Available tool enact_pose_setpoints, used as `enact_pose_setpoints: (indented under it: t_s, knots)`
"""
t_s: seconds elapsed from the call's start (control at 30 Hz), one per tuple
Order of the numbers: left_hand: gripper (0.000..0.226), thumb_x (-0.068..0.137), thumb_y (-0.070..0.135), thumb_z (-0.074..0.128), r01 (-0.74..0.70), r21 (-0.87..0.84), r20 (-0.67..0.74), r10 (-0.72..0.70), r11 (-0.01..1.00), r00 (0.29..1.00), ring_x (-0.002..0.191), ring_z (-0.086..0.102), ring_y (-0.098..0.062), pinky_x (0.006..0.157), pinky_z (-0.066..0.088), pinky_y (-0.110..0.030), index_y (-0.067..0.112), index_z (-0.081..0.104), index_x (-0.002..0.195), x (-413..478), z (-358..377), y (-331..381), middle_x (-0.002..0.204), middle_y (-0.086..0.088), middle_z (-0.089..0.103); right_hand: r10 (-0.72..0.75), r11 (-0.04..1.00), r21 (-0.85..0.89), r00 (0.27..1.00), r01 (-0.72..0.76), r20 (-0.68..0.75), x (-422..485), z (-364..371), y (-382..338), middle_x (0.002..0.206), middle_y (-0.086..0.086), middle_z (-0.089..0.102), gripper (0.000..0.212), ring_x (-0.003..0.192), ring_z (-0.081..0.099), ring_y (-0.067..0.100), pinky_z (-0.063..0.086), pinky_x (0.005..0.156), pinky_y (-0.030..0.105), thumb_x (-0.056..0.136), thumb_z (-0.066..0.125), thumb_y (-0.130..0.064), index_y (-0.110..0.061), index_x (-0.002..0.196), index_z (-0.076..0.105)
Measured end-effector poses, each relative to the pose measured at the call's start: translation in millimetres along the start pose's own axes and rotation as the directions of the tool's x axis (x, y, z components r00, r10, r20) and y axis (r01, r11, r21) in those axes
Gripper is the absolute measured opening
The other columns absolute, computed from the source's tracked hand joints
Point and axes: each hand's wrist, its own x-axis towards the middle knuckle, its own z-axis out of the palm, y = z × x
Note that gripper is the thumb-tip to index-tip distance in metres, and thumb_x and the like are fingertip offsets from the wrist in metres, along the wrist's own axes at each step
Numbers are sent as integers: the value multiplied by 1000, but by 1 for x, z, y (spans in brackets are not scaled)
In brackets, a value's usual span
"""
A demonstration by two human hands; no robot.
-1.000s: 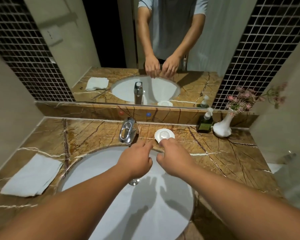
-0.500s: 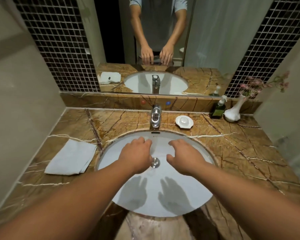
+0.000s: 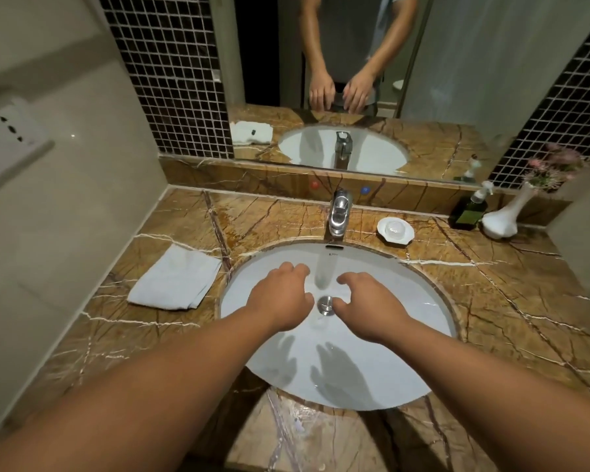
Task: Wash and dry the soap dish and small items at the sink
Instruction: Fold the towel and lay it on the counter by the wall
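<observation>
L hand (image 3: pixel 280 298) + R hand (image 3: pixel 368 306) empty, fingers loosely curled over oval white basin (image 3: pixel 423 301); round soap dish (image 3: pixel 395 230) on veined marble.

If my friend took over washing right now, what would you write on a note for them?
Left hand: empty, fingers loosely curled, over the white oval sink basin.
Right hand: empty, open, over the basin beside the round metal drain plug.
Round white soap dish: on the brown marble counter right of the chrome tap, something pale and round in it.
Folded white towel: on the counter left of the basin.
Done: nothing visibly washed; no running water visible.
Left: wash the dish and its contents, then dry them.
</observation>
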Motion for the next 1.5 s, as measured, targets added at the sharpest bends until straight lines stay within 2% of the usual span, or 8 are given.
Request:
enact_pose_setpoints:
  t_s: [0.23,0.5,0.73,0.93,1.03,1.23,1.4,1.5]
  knots:
    - [54,92,35,48,158,-117,-98,-170,981,981,130,43,-27,101,41,-41,23,35,143,-12,-18,-35,150,-6,38,-84,986,149,996,79,22,19,2,-28,139,6,52,49,106,60,22,49,82,36,88,53,-36,-20,135,49]
    - [49,91,35,49,299,-68,-176,-307,952,935,119,51,-27,90,47,-40,26,41,139,-32,-51,-98,141,-6,47,-195,968,173,978,181,69,33,19,-85,139,5,51,48,104,60,22,50,81,36,90,52,-35,-20,135,48]
    - [52,90,33,50,282,-50,-121,-286,958,951,120,51,-30,92,47,-41,22,40,140,-15,-61,-171,141,-10,47,-174,974,158,982,161,74,66,54,-142,138,7,54,48,113,58,25,48,84,35,89,52,-35,-17,133,51]
    - [55,88,29,51,257,-23,-31,-258,966,966,120,52,-29,90,47,-39,22,40,141,15,-65,-241,141,-8,50,-94,986,144,992,81,84,94,93,-182,128,9,59,40,104,59,28,51,82,38,88,55,-32,-14,124,56]
    - [55,88,28,52,247,-23,14,-247,969,969,123,50,-28,94,46,-39,20,41,141,28,-63,-267,144,-5,47,-58,990,138,992,41,117,106,111,-193,132,10,55,43,108,57,28,45,78,32,88,54,-32,-13,127,54]
    - [51,87,30,52,219,-26,43,-218,975,975,119,52,-29,88,44,-36,19,44,137,48,-46,-292,141,-8,47,-33,989,145,986,9,162,132,138,-200,139,13,52,48,113,57,29,46,84,34,89,53,-30,-12,134,50]
    - [44,89,27,48,209,-28,27,-208,978,978,112,53,-30,82,47,-37,20,47,133,61,-41,-299,135,-9,48,-1,996,92,983,-16,181,155,151,-200,137,16,50,47,110,56,33,41,75,30,90,54,-27,-9,133,49]
    - [47,89,19,48,251,-36,-8,-252,967,968,117,51,-31,86,45,-37,18,44,136,70,-41,-304,137,-9,48,45,997,44,974,-56,220,165,159,-201,134,16,47,47,110,54,34,45,81,36,89,56,-26,-10,132,47]
